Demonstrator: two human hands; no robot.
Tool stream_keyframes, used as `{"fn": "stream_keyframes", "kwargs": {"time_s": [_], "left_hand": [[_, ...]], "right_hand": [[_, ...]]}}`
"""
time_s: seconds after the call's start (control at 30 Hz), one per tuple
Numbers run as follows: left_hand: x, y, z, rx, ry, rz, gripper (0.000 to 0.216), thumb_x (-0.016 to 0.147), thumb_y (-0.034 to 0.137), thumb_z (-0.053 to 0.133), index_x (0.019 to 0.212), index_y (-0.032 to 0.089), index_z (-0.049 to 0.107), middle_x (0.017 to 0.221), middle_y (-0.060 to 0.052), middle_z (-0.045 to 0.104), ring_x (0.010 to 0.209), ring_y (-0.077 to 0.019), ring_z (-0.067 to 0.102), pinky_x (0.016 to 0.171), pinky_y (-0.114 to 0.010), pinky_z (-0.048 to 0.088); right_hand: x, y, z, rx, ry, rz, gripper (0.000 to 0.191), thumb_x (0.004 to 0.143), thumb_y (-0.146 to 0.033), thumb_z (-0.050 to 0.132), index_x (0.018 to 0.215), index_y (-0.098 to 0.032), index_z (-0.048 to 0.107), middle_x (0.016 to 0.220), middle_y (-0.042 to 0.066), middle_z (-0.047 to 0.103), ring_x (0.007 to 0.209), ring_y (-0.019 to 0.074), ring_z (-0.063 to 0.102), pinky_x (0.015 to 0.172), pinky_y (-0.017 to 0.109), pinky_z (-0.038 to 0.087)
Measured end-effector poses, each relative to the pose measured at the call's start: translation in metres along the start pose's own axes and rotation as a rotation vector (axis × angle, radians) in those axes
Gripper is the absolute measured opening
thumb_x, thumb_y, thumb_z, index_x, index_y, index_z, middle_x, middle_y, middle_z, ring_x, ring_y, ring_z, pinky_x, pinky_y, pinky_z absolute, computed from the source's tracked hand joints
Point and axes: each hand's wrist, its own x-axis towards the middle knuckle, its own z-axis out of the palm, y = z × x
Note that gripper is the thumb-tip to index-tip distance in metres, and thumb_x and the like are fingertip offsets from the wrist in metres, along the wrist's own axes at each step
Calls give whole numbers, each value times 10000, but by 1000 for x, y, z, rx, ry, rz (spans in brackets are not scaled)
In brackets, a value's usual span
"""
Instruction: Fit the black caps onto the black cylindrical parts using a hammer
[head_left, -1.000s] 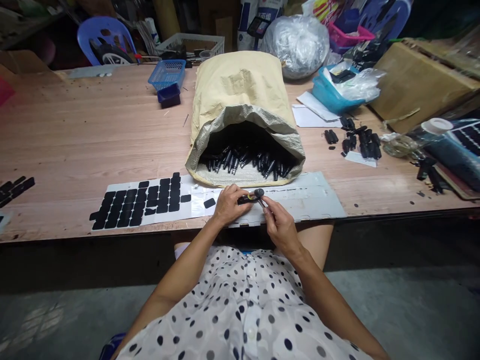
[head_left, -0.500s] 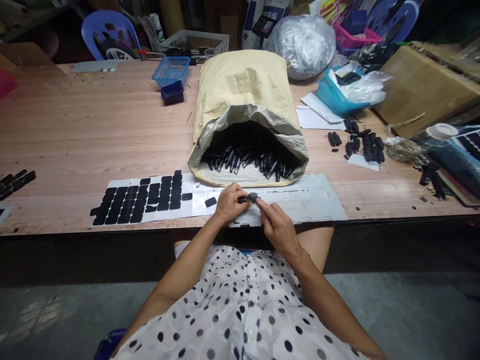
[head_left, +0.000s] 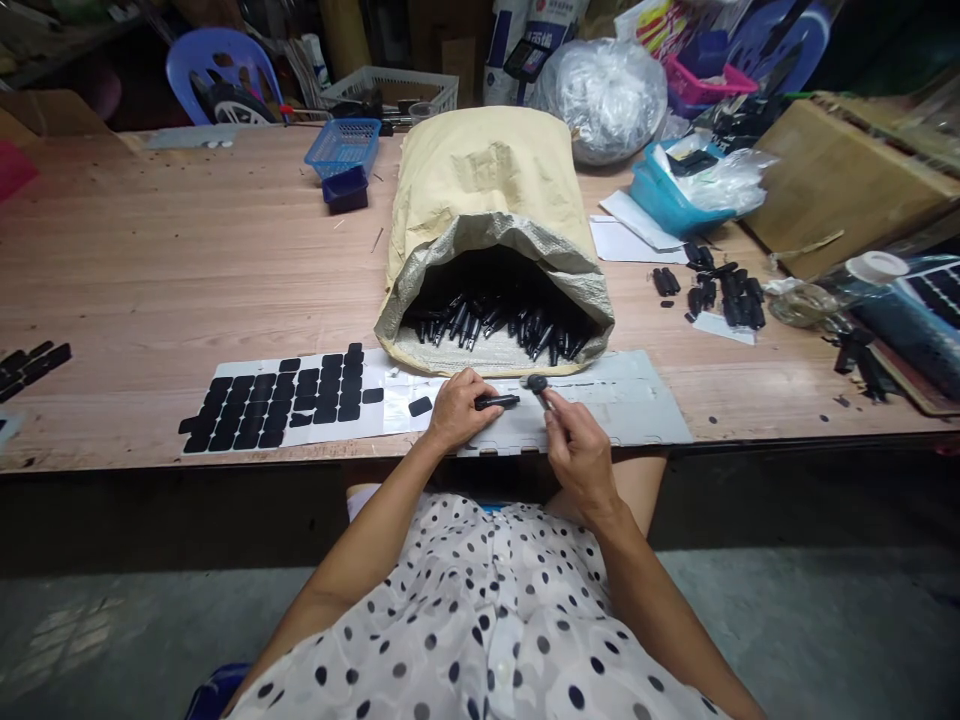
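Note:
My left hand rests on the grey board, its fingers closed around a slim black tapered part that points right. To its right, my right hand grips the thin handle of a small tool with a rounded black head. A small gap separates the tool head from the tapered part. Just beyond my hands, the open mouth of a tan woven sack faces me. Inside lie several black tapered parts like the one I hold. Left of my left hand lies a loose black patch.
A white sheet carrying rows of black patches lies at the left. Baskets stand behind the sack. Black parts, a blue tub and a cardboard box are on the right.
My right hand has drawn the tool away to the right, off the black part, leaving that part's tip visible. The left hand keeps its hold in nearly the same place.

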Motion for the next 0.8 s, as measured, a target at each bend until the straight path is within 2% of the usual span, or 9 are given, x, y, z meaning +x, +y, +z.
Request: {"fn": "stream_keyframes", "kwargs": {"time_s": [0.13,0.23,0.33,0.5,0.57,0.63,0.7,0.8], "left_hand": [[-3,1,1,59,9,44,168,788,268,768,953,246,746,932,-23,620,949,-230,600,901,-384,511],[-3,0,1,69,-5,64,157,810,270,757,964,246,742,933,-28,617,943,-231,603,895,-386,512],[-2,-2,0,65,-16,70,134,831,272,740,963,247,739,933,-29,619,936,-229,605,896,-387,509],[-8,-3,-7,47,-63,115,135,860,293,721,978,230,737,996,-48,665,975,-239,601,919,-400,493],[-19,0,-11,50,-121,200,147,877,313,708,997,236,743,1088,-65,686,1053,-260,597,970,-428,477],[-36,4,-12,73,-195,324,168,876,339,714,1014,251,752,1262,-79,672,1205,-303,561,1066,-483,431],[-54,7,-9,135,-260,421,174,856,338,734,1005,252,760,1468,-80,580,1376,-347,460,1164,-540,350],[-71,9,0,295,-309,465,89,828,255,751,905,212,765,1646,-73,394,1505,-361,327,1235,-576,261]], "right_hand": [[14,22,-13,-202,111,9,333,997,-270,477,1240,-260,705,971,67,714,878,207,636,769,321,492],[21,45,-18,-403,72,-12,308,969,-240,512,1166,-256,747,850,58,673,773,196,568,679,314,397],[24,63,-18,-554,17,-97,291,938,-210,554,1117,-274,775,762,50,624,739,201,501,660,326,316],[24,71,-13,-574,1,-159,311,928,-186,543,1121,-273,771,790,58,601,793,212,473,683,316,310],[24,70,-10,-569,-3,-144,321,923,-181,530,1126,-264,764,799,60,587,796,214,460,687,316,312],[23,69,-9,-570,-11,-124,326,914,-186,529,1137,-259,756,811,64,574,806,219,449,691,320,310],[22,68,-7,-573,-17,-107,333,906,-198,534,1155,-258,746,828,69,567,817,225,439,698,324,309],[21,68,-6,-586,-10,-99,336,899,-206,539,1163,-260,741,840,72,563,824,228,432,706,326,309]]}}
